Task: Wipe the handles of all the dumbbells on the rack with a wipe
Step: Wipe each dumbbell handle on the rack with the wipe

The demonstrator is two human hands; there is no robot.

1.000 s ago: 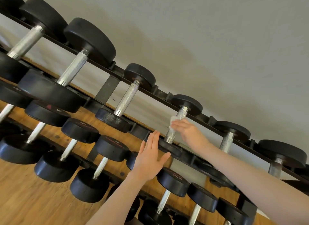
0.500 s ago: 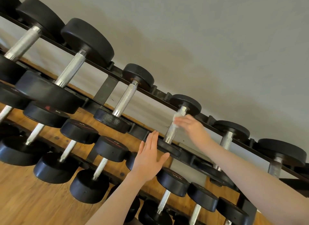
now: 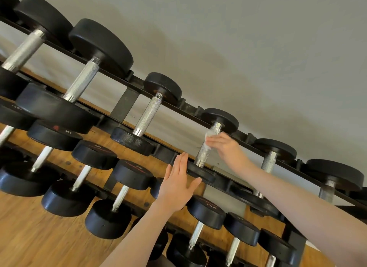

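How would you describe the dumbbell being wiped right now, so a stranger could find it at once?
Start at the black rack against the grey wall and follow its top tier rightward as the weights shrink. The dumbbell is fourth from the left among those in view. It alone has a white wipe pressed on its handle by the right hand, with the left hand flat against its near head.

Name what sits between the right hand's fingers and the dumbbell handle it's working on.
In the head view, a white wipe lies between the right hand and the handle.
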